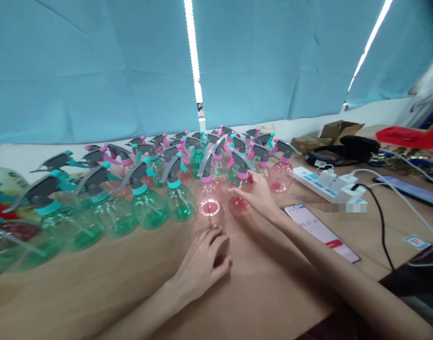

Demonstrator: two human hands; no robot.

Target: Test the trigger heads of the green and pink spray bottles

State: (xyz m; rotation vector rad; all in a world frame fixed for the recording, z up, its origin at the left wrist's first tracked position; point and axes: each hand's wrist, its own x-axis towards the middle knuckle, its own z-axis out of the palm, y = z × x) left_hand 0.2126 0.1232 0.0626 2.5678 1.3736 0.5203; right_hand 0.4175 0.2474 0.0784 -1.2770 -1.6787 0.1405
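Observation:
Rows of spray bottles with grey trigger heads stand on the brown table. My right hand (259, 194) is wrapped round the side of a pink spray bottle (239, 203), whose base seems to be at the tabletop; its fingertips are partly hidden behind it. My left hand (206, 257) lies low over the table with its fingers apart and nothing in it. Just beyond its fingertips stands another pink spray bottle (208, 196). To the left of that is a green spray bottle (180, 203), with a second green spray bottle (150, 208) beside it.
A phone (321, 231) showing a timer lies right of my right forearm. Behind it are a white power strip (314, 184) with chargers and cables, black headphones (339, 151) and a cardboard box (339, 130). Blue curtains (131, 71) hang behind the bottles.

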